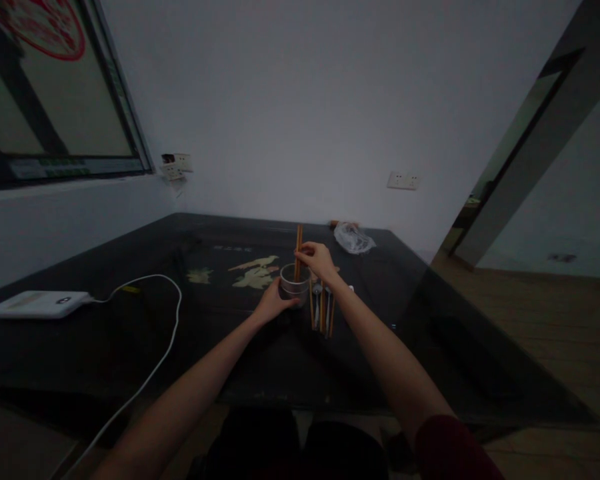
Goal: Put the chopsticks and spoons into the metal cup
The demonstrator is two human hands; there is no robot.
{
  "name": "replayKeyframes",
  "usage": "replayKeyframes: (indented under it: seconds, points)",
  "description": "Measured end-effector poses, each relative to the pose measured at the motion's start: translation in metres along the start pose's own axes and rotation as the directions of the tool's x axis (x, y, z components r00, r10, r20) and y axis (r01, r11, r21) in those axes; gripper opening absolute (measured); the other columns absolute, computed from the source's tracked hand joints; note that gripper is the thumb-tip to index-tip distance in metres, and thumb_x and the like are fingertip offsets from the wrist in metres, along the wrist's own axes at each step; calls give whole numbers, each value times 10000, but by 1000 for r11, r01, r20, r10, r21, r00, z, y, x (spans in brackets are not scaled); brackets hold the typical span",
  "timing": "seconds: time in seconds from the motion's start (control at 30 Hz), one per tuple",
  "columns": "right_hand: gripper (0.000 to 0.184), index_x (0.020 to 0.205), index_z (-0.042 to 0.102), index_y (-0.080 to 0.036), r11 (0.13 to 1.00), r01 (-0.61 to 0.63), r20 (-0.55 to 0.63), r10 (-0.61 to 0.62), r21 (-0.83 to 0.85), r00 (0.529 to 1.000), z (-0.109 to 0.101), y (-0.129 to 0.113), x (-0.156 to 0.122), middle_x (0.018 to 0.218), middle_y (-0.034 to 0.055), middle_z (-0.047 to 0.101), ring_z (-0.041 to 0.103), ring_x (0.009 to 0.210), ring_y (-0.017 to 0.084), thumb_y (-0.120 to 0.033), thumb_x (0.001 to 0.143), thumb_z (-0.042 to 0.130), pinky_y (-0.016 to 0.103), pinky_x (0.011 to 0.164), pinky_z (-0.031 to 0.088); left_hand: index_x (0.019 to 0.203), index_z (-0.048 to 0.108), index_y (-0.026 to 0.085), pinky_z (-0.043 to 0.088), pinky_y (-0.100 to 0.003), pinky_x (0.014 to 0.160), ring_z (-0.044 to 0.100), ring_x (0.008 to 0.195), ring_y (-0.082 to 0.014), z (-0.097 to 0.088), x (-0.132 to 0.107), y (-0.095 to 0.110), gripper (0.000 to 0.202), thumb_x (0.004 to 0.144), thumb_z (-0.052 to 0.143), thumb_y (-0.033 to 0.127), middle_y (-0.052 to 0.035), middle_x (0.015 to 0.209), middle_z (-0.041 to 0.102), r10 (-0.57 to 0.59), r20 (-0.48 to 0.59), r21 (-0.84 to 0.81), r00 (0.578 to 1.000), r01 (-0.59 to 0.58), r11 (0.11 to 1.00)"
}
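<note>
My left hand [274,302] is wrapped round the near left side of a metal cup [296,288] standing on the dark table. In my right hand [318,259] is a pair of wooden chopsticks [299,248], pinched near the middle and held upright. Their lower ends reach down inside the cup, where the tips are hidden. Just right of the cup, more chopsticks [323,313] and metal spoons [317,307] lie side by side on the table, partly covered by my right wrist.
A white power bank [40,305] with a white cable [176,320] lies at the left. A crumpled clear plastic bag [353,239] sits near the wall. A dark flat object [473,357] rests at the right. Pale printed patterns [255,273] mark the tabletop [240,360].
</note>
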State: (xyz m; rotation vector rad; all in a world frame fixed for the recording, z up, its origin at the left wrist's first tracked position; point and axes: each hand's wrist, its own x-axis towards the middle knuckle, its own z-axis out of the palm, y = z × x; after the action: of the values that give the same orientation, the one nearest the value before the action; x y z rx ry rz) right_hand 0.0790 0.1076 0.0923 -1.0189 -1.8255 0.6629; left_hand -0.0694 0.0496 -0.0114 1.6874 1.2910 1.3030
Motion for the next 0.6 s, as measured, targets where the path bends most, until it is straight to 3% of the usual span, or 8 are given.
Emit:
replayKeyframes:
  seconds: [0.6]
  points:
    - [81, 756, 642, -150, 993, -76, 31, 73, 85, 997, -1, 14, 8, 620, 12, 667, 614, 519, 120, -218, 728, 676, 193, 477, 483, 1168, 491, 146, 424, -429, 975, 579, 1091, -263, -2, -3, 9, 690, 561, 801, 254, -131, 1175, 611, -3, 14, -4, 1000, 3, 1000]
